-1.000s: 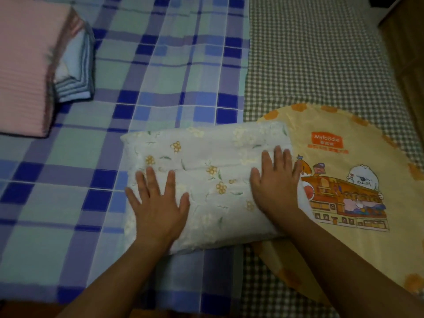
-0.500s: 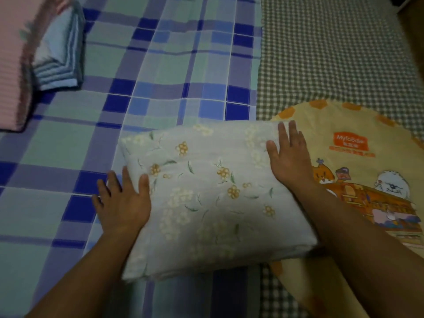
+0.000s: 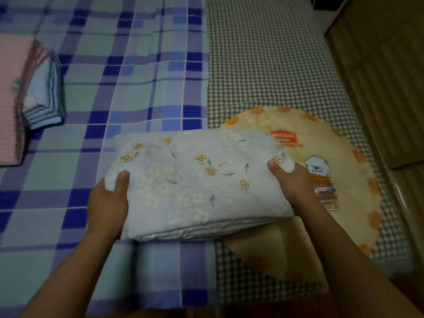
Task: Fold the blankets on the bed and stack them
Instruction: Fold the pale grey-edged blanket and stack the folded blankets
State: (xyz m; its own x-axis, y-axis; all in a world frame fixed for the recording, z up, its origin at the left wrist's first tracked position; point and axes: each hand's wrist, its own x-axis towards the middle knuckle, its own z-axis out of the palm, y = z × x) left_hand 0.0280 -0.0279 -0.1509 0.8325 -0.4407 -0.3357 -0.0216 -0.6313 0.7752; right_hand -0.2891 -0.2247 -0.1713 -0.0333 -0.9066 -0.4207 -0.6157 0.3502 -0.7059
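The folded flowery blanket (image 3: 195,180) is pale blue, thick and flat, near the bed's front edge; a pink blanket (image 3: 11,99) and a striped blue blanket (image 3: 46,97) lie folded far left

Fingers of both hands are hidden beneath the folded floral blanket (image 3: 195,180); the pink blanket (image 3: 11,99) is cropped at the left edge.

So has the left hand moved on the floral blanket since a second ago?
Yes. The left hand has slid off the top of the floral blanket to its left edge, toward the plaid sheet, and now grips it.
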